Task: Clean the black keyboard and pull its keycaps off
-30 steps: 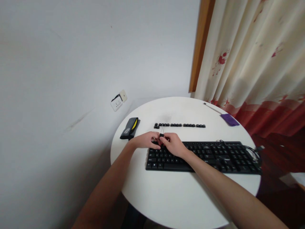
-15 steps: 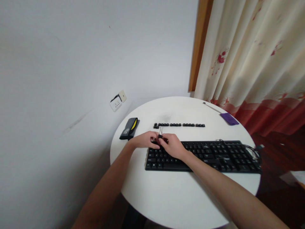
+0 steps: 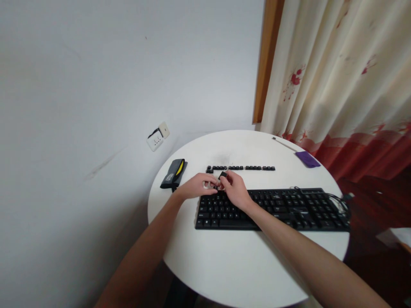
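Right hand (image 3: 236, 190) is closed in a pinch, thumb against fingers, on the black grip of a small tool (image 3: 222, 174) above the far left part of the keyboard (image 3: 298, 210). Holding it by the grip probably leaves its thin working end free, though that end is too fine to follow clearly. Left hand (image 3: 201, 186) is half curled from the other side, thumb and fingertips nearly meeting close to the tool; whether they hold a small dark piece or only have a key behind them, I cannot tell. Coming in from opposite sides, the two hands can likely steady something small between them.

Beyond the keyboard stands a row of loose keycaps (image 3: 260, 168), split into clusters by gaps, with a short second line begun under its left end. Such spacing seems meant to preserve their order. The keyboard lies flat and lengthwise, near both hands, its cable (image 3: 343, 206) bunched at the right end.

Keyboard and caps look like dark plastic, the caps small and blocky. They stand out against the smooth, white, rounded tabletop (image 3: 224, 265). Near its left edge rests a flat grey pouch (image 3: 171, 175), apparently fabric, showing a curved yellow patch. Toward the far right lie a slim rod (image 3: 284, 144) with a dark tip and, meeting its near end, a flat purple piece (image 3: 307, 159), perhaps cloth.
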Demonstrator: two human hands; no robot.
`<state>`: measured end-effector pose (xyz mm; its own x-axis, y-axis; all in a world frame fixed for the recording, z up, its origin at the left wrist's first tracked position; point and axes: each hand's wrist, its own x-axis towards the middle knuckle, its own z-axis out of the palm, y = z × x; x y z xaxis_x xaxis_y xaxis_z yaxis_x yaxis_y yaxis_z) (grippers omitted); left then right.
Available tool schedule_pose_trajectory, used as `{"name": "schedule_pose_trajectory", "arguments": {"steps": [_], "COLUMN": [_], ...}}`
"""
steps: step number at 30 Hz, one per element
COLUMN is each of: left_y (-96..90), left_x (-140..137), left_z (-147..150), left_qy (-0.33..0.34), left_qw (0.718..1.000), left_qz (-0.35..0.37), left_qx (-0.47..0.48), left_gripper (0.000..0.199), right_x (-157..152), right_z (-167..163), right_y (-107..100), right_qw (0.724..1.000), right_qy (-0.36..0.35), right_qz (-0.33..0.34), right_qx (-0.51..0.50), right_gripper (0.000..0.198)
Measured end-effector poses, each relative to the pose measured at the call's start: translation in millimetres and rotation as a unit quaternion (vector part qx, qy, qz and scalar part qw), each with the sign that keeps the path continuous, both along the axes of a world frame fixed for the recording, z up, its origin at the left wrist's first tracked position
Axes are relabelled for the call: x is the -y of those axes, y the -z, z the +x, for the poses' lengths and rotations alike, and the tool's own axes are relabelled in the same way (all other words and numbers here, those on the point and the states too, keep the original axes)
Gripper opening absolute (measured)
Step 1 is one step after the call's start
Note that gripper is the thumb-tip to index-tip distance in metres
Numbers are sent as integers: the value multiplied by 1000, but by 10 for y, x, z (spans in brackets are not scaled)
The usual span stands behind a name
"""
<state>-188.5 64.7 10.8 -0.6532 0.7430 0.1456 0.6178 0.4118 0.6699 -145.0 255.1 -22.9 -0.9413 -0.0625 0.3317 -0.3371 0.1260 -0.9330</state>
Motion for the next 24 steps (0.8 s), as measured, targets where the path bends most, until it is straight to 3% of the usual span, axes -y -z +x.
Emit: {"name": "schedule_pose_trajectory", "arguments": {"steps": [5,12,16,24], "left_y": [72,91,71,81], "left_x": [-98,-208,-254,-322], "left_z": [13,37,59,148], "left_qy": [-87,-8,-27,-37], "left_qw": [990,963,943,937], "left_qz": [55,40,18,23], "left_qx": [-92,-265,-332,-346], "left_gripper": [26,16,18,16], "right_x": [-25,-53,-90,-157], "right_z": [-11,-50,-38,-19], "right_y": [-1,33,3,-80], "right_qw": [998,995,995,994], "right_qy": [65,80,97,111], "right_qz": [-24,-45,-27,-4], "right_qx": [15,25,-4,-25], "right_gripper": [22,23,24,25]}}
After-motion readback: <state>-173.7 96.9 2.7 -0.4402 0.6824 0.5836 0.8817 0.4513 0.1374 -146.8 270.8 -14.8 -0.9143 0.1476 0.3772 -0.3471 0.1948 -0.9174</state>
